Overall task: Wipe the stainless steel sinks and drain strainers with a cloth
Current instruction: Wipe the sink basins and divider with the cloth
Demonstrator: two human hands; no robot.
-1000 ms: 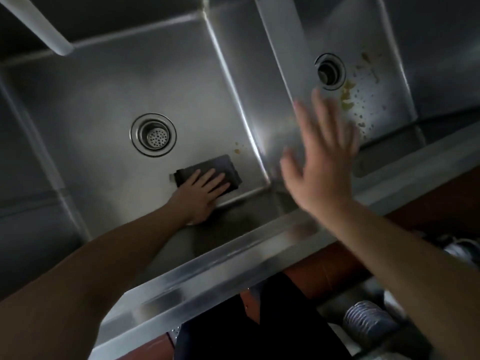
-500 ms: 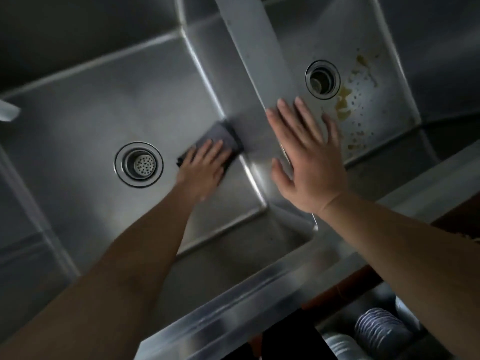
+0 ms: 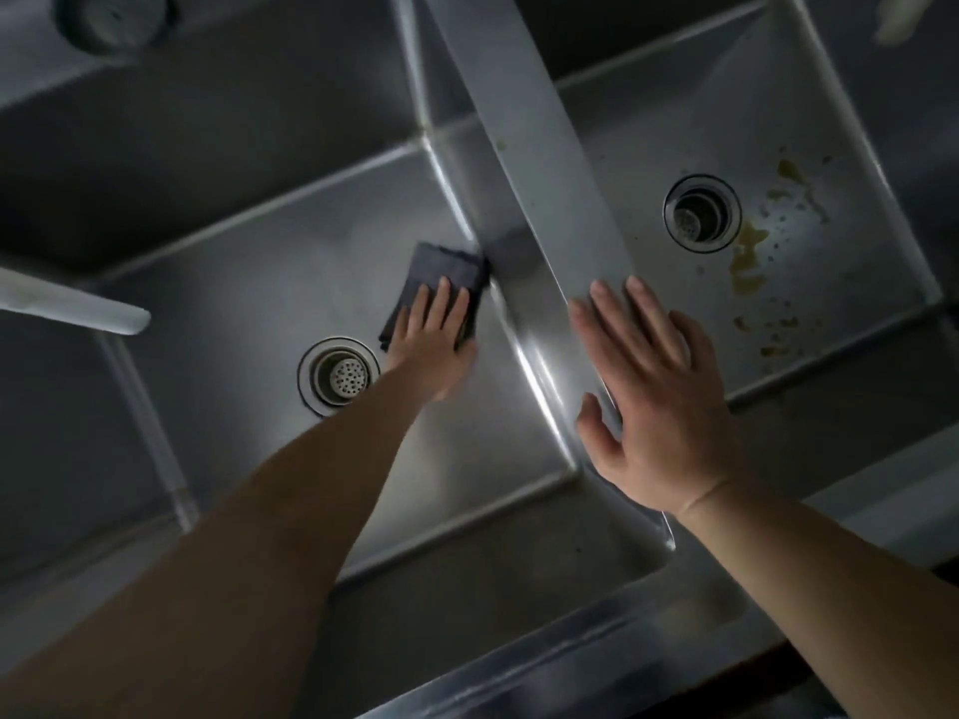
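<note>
Along the near edge runs the steel front rim (image 3: 519, 682) of the sink unit, with both forearms reaching over it. The right hand (image 3: 654, 402) lies flat on the divider (image 3: 539, 163) between the two basins, near its front end, fingers straight and slightly spread, thumb out toward the left basin, holding nothing. In the left sink (image 3: 249, 282) the left hand (image 3: 433, 345) presses a dark folded cloth (image 3: 441, 282) against the basin floor with straight fingers laid on top; whether the thumb tucks under the cloth I cannot tell. The cloth sits at the right edge of that floor, its far corner touching the foot of the divider wall. Just beside the left wrist is the left drain strainer (image 3: 340, 376), its perforated basket visible. A pale faucet spout (image 3: 72, 303) juts in from the left edge over this basin. Farther off, the right sink (image 3: 856, 147) shows its drain strainer (image 3: 700, 214) and yellowish-brown stains (image 3: 752, 256) spattered beside it, toward the basin's right edge
</note>
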